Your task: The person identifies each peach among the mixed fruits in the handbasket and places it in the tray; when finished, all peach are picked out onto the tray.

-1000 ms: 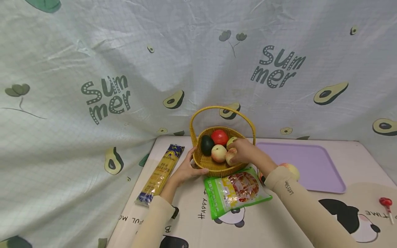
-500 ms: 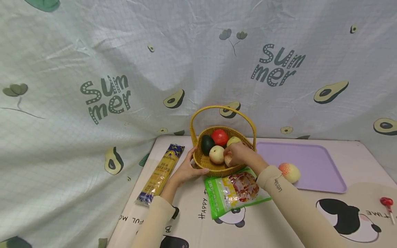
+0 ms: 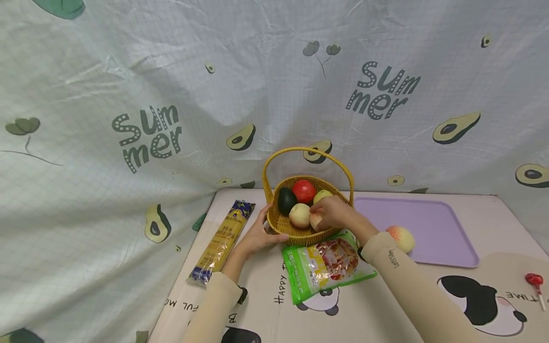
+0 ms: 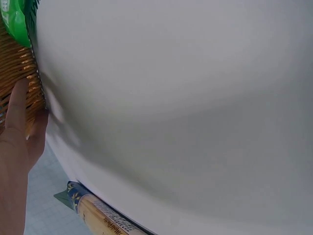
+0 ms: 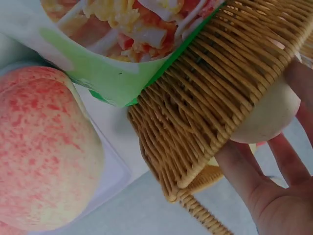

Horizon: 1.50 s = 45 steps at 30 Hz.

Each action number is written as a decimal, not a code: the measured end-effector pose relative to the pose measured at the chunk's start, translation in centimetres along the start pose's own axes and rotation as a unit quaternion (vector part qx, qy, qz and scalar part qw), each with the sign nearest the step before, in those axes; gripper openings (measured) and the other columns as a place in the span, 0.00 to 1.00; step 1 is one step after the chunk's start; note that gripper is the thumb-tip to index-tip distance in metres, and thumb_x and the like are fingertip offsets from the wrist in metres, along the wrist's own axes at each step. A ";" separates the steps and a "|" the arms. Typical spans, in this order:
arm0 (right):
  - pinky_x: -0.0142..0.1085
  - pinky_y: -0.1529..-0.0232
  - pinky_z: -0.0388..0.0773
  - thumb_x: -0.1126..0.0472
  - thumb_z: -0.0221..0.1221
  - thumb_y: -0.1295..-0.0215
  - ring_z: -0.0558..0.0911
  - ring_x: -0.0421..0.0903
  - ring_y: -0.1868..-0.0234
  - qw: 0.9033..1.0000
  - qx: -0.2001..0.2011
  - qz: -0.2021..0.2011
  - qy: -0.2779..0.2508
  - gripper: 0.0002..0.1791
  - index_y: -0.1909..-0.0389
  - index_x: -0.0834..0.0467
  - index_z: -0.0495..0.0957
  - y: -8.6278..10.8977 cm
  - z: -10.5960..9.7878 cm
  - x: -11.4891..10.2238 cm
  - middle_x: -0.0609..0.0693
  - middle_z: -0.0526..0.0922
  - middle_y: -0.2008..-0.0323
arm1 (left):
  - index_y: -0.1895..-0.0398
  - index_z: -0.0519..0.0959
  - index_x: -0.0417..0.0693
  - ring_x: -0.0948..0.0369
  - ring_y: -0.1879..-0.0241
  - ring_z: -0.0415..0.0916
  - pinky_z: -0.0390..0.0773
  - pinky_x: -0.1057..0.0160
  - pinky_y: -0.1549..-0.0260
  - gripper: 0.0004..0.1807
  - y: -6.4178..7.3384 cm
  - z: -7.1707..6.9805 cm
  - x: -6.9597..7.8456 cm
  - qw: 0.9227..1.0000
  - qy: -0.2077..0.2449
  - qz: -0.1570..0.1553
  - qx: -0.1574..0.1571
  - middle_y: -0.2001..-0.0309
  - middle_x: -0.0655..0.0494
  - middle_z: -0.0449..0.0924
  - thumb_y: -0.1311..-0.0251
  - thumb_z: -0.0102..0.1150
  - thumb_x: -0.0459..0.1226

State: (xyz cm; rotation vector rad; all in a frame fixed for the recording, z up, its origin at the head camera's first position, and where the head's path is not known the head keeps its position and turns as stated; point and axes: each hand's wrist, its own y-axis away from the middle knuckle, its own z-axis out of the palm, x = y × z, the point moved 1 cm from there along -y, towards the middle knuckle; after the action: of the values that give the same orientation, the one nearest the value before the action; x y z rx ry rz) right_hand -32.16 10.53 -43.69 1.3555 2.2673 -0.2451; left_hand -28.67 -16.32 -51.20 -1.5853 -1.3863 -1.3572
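A yellow wicker basket (image 3: 306,239) with a tall arched handle stands at the back of the table. Inside it lie a dark green, avocado-shaped fruit (image 3: 286,201), a round red fruit (image 3: 303,190), a pale peach (image 3: 299,215) and a yellow-green fruit (image 3: 322,194). My left hand (image 3: 257,237) rests against the basket's left side, its thumb along the front and its extended fingers touching the wicker (image 4: 29,63). Over the right rim, my right hand (image 3: 332,213) reaches in and holds another peach (image 5: 269,115), its fingers partly hiding it.
A green-and-white food bag (image 3: 328,264) lies before the basket. A spaghetti packet (image 3: 223,240) is on the left. On the right, a peach (image 3: 401,239) sits at the near-left edge of a purple tray (image 3: 433,228). A red lollipop (image 3: 534,280) lies at far right.
My right hand has shifted a little left inside the basket with its peach, and the pale peach beside it has moved slightly left. My left hand has stayed in place.
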 end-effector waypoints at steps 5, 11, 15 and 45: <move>0.54 0.38 0.79 0.62 0.77 0.47 0.82 0.57 0.40 0.998 0.044 -0.010 -0.052 0.25 0.46 0.57 0.87 1.1 -1.3 0.6 0.55 0.88 0.44 | 0.16 0.47 0.71 0.41 0.16 0.36 0.44 0.35 0.20 0.64 0.0 0.1 0.1 1.000 0.000 0.002 -0.001 0.14 0.51 0.36 0.50 0.83 0.47; 0.58 0.36 0.79 0.60 0.75 0.42 0.77 0.61 0.31 0.992 0.074 -0.035 -0.101 0.25 0.42 0.54 0.86 3.4 -4.2 -0.2 0.55 0.84 0.37 | 0.16 0.46 0.73 0.41 0.16 0.40 0.47 0.37 0.20 0.65 0.0 -0.1 -0.2 1.000 0.002 -0.004 0.001 0.14 0.51 0.36 0.51 0.83 0.48; 0.60 0.35 0.77 0.60 0.74 0.40 0.74 0.63 0.29 0.989 0.086 -0.053 -0.105 0.25 0.40 0.53 0.85 5.2 -6.5 -1.0 0.57 0.81 0.34 | 0.16 0.46 0.73 0.39 0.17 0.45 0.49 0.39 0.20 0.65 0.1 -0.4 -0.2 1.000 0.006 -0.002 0.003 0.14 0.50 0.34 0.50 0.83 0.47; 0.57 0.64 0.85 0.44 0.70 0.35 0.77 0.81 0.44 0.975 0.173 0.142 0.007 0.38 0.34 0.66 0.76 21.3 -11.1 13.5 0.73 0.84 0.49 | 0.16 0.44 0.74 0.39 0.19 0.52 0.55 0.41 0.21 0.65 -0.1 0.2 -0.1 1.000 0.008 -0.005 -0.004 0.14 0.53 0.37 0.50 0.83 0.47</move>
State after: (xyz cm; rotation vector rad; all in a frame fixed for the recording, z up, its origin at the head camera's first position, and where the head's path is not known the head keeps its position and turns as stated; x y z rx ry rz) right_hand -22.48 35.84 -38.76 1.8415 2.0721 -0.5516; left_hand -28.70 -16.11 -51.41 -1.5721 -1.3835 -1.3799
